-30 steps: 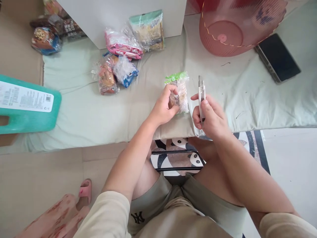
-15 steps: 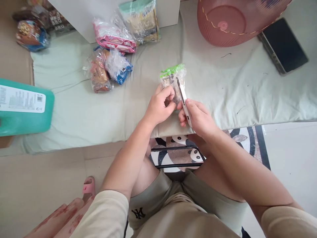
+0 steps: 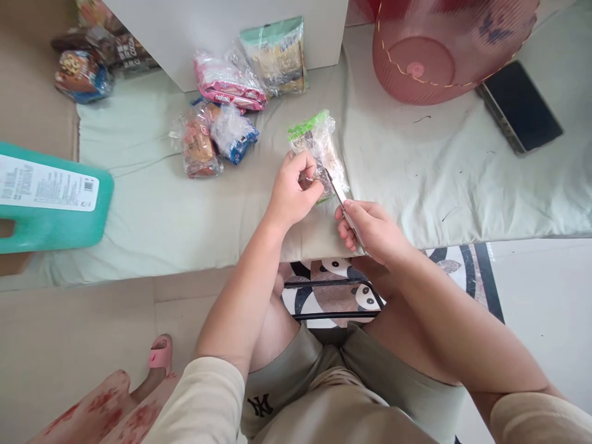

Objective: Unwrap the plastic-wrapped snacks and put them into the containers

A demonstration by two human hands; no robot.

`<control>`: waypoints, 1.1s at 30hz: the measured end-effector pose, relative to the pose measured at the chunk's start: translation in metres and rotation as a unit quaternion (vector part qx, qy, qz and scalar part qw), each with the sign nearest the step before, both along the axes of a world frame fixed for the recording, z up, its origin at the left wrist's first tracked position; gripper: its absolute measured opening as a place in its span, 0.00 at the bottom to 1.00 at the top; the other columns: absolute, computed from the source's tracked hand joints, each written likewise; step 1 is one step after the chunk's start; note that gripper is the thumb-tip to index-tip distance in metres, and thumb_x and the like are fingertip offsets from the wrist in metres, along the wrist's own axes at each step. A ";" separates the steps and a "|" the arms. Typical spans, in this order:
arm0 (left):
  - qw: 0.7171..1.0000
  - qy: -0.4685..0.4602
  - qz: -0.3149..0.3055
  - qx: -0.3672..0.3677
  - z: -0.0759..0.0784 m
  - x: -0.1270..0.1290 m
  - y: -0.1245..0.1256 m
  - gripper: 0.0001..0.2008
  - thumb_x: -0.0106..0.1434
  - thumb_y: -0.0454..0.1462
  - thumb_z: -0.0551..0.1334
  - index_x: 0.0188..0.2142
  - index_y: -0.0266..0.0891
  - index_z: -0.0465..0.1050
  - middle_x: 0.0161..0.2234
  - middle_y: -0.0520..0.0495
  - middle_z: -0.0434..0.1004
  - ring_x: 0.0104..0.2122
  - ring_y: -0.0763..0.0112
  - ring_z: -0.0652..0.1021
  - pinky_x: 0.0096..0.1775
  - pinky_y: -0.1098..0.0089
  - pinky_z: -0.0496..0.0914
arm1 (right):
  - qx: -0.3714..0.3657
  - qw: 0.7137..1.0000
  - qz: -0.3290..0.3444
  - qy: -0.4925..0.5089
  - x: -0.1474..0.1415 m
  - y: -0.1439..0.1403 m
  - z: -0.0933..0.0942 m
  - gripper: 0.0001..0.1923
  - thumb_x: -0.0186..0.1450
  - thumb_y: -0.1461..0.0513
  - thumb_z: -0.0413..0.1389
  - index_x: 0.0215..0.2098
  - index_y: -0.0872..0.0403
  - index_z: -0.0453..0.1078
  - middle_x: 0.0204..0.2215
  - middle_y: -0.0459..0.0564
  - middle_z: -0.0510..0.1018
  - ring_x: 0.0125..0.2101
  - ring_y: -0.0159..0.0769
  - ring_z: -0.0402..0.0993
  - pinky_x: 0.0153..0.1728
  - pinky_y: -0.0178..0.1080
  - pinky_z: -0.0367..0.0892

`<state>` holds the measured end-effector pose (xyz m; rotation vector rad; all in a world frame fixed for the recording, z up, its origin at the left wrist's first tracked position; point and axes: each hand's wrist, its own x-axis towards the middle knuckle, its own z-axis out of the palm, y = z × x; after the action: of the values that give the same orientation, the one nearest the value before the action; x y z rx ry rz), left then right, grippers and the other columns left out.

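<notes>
A clear snack packet (image 3: 329, 148) with a green top edge lies tilted on the pale cloth, its dark and light contents showing through. My left hand (image 3: 296, 188) is closed in a pinch at the packet's lower left side; the pinched bit of wrapper is mostly hidden by the fingers. In my right hand (image 3: 372, 229) is a slim white utility knife (image 3: 341, 196), its dark tip pointing up and left against the packet. My right fingers wrap around the handle.
Several wrapped snacks, among them a pink packet (image 3: 229, 89) and a green-topped bag (image 3: 275, 55), lie at back left. A green jug (image 3: 104, 203) stands left. A pink translucent basket (image 3: 407, 80) and a phone (image 3: 525, 108) are at right. Another person's pink sandal (image 3: 160, 351) shows below left.
The packet has turned, its green edge swinging left. My right hand and the knife have dropped slightly, and the knife leans further left. The whole view has shifted a little.
</notes>
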<state>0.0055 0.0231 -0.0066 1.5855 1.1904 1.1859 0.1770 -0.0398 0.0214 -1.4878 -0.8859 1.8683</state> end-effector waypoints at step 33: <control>0.930 -0.246 -0.100 -0.254 -0.008 -0.007 -0.030 0.51 0.50 0.38 0.76 0.67 0.59 0.49 0.53 0.48 0.76 0.40 0.69 0.82 0.43 0.67 0.77 | 0.447 0.792 -0.027 -0.415 0.038 0.023 -0.019 0.16 0.69 0.54 0.55 0.50 0.53 0.75 0.40 0.56 0.77 0.41 0.46 0.74 0.46 0.50 0.70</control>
<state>-0.0012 -0.0072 -0.0149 0.9211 0.8802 0.9617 0.2149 -0.0169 0.0029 -1.5753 -1.7594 0.4307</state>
